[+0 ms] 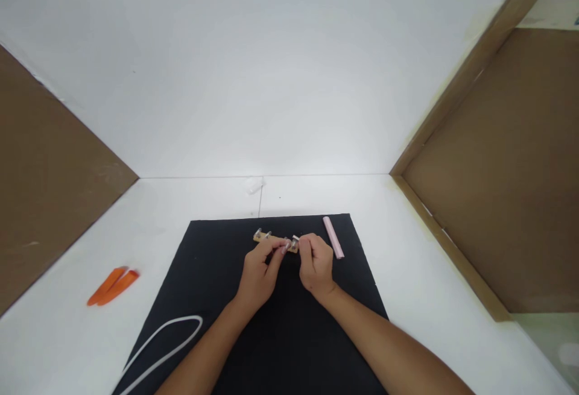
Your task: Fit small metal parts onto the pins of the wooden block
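A small wooden strip (259, 237) with several metal fittings lies near the far edge of the black mat (199, 268). My left hand (262, 271) is over its middle, thumb and index finger pinched at a small metal piece near the strip's right end. On the right, my right hand (316, 262) is curled closed against that same end, beside a small silvery piece (295, 238). What its fingertips hold is too small to name. A pink bar (333, 237) lies just right of my right hand, apart from it.
Two orange pieces (112, 286) lie on the white table at the left. A white cord (176, 350) loops over the mat's near left part. Clear plastic (256, 185) lies beyond the mat. Brown panels (497, 172) and white walls enclose the table.
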The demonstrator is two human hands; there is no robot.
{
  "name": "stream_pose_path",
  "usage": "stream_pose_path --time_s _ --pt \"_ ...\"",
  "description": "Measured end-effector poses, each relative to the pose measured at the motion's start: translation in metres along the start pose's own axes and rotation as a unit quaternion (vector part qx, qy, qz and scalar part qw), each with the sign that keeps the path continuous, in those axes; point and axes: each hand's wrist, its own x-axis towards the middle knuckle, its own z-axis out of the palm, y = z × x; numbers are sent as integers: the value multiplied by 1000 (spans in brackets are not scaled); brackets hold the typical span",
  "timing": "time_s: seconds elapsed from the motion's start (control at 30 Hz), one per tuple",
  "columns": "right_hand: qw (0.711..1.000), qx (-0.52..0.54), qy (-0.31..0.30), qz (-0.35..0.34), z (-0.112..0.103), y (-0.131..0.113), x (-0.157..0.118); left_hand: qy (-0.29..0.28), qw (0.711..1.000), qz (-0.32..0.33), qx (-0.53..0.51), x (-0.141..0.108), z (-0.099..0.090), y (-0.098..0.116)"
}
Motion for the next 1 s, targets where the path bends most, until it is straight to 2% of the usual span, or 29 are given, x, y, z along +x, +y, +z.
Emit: stream_pose_path --time_s 0.23,0.53,1.0 --pt "998 33 8 43 2 4 -1 3 1000 3 2 0 1 -1" --pt "1000 27 -8 -6 0 2 -2 2 1000 -2 -2 1 1 -1" --pt "1000 18 0 -1 0 1 -2 5 1000 -1 4 1 1 -2"
